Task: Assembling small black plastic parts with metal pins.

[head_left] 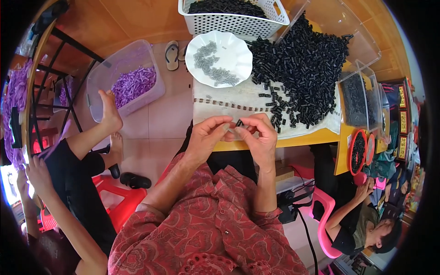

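Observation:
My left hand (207,139) and my right hand (259,140) meet at the near edge of the table, fingertips almost touching. Between my right thumb and forefinger sits a small black tube-shaped piece (239,123). The left thumb and forefinger are pinched together; what they hold is too small to make out. Just beyond my hands, a white scalloped plate (238,55) carries many small clear-grey pieces (205,60). To its right, a large heap of small black pieces (302,68) spreads over a pale cloth (213,95), with loose ones scattered near my right hand.
A white perforated basket (233,24) of black pieces stands at the back. Clear boxes (362,98) and a red bowl (352,158) are at the right. Leftward are a bin (158,94) of purple strips, a red stool (117,197) and a seated person; another person sits at the right.

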`<state>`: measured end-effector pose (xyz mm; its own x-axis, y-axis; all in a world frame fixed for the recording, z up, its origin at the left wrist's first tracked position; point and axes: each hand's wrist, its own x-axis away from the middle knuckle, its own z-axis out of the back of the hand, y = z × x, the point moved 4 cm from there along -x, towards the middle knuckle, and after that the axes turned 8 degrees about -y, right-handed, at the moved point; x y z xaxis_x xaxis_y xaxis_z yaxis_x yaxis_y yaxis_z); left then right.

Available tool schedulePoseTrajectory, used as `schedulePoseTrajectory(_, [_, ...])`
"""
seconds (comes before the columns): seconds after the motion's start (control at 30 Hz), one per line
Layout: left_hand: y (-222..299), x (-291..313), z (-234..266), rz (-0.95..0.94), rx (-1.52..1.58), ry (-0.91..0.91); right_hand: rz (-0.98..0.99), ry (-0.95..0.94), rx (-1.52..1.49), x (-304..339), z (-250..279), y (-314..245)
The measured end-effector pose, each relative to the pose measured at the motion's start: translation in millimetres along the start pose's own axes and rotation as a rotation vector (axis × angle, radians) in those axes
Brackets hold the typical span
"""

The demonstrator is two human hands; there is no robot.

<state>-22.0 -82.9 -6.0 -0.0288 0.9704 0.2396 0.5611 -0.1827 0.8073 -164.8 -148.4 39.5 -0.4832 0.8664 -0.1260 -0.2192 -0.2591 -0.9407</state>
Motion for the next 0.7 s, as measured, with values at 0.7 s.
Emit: schedulePoseTrajectory(0.7, [11.2, 8.7, 5.6, -0.094, 0.044, -0.124, 0.095, -0.084, 0.026, 10.6, -20.1, -29.5])
